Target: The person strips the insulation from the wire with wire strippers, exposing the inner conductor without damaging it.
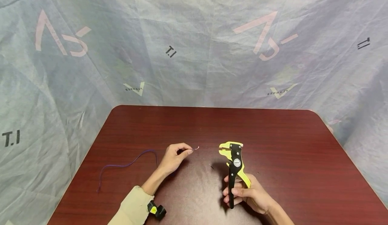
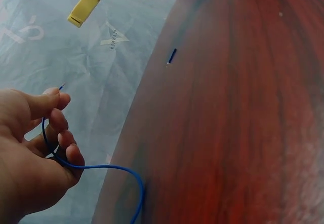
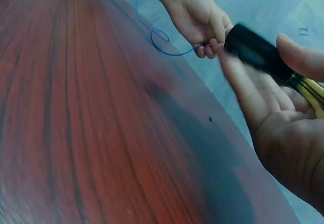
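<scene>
My left hand pinches a thin blue wire between thumb and forefinger, close to one end. In the left wrist view a short bare tip pokes out past the blue wire's insulation, and the rest loops down under the palm. My right hand holds a black and yellow wire stripper by its handles, with the thumb across the black one. The stripper stands upright in the head view, its head to the right of the wire tip and apart from it. Its notched jaws show a gap with nothing in it.
A short cut-off piece of blue insulation lies on the dark red wooden table between the hands. The wire's far end trails over the table's left side. A grey printed cloth hangs behind the table and along its sides.
</scene>
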Demonstrator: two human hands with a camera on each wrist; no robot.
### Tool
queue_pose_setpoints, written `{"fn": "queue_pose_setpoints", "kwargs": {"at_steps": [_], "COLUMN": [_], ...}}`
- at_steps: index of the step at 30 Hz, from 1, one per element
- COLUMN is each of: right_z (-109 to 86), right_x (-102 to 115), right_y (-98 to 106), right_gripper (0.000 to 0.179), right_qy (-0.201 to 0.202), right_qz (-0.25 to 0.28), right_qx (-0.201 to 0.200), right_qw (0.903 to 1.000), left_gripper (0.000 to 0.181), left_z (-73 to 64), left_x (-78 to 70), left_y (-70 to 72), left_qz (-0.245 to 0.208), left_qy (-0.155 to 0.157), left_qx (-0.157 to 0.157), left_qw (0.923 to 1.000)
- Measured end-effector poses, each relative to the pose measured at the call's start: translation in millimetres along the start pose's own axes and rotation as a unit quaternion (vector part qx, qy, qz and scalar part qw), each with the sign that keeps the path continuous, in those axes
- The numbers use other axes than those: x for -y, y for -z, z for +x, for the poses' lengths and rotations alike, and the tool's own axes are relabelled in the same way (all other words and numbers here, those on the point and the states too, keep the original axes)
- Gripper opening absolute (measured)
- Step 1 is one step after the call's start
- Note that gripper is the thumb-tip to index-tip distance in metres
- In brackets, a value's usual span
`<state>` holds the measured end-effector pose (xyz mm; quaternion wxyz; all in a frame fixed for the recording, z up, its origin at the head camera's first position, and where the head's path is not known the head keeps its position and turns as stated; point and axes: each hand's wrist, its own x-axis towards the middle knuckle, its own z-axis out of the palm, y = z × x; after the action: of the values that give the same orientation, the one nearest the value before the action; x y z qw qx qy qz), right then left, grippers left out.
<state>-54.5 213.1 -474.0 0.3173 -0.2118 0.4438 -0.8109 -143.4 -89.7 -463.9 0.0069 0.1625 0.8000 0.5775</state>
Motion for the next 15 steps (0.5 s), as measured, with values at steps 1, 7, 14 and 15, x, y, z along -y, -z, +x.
{"fn": "queue_pose_setpoints", "kwargs": {"at_steps": [1, 7, 14, 15], "right_z": [-0.4, -3.5, -4.0, -3.4], "right_x": [0, 0, 3, 3], "right_y": [1, 8, 15, 15], "right_gripper": [0.037, 0.042, 0.050, 0.048], "right_qy": [0.003, 0.012, -0.053, -0.060], "right_qz": [-0.008, -0.063, -0.155, -0.166], "right_qx": [-0.008, -0.054, -0.139, -0.148], "right_qw": [0.9999, 0.9965, 0.9767, 0.9732], "left_gripper": [0.014, 0.012, 0.012, 0.012], "left_z": [0.2, 1.1, 2.4, 2.6], "left_x": [0.7, 6.2, 11.0, 11.6], "left_y": [-0.3, -2.6, -4.4, -4.7], "left_qz": [0.002, 0.019, 0.022, 0.022], "left_qy": [-0.001, -0.009, -0.015, -0.016], "left_qx": [-0.001, 0.000, -0.002, -0.002], "left_qw": [1.0000, 0.9998, 0.9996, 0.9996]}}
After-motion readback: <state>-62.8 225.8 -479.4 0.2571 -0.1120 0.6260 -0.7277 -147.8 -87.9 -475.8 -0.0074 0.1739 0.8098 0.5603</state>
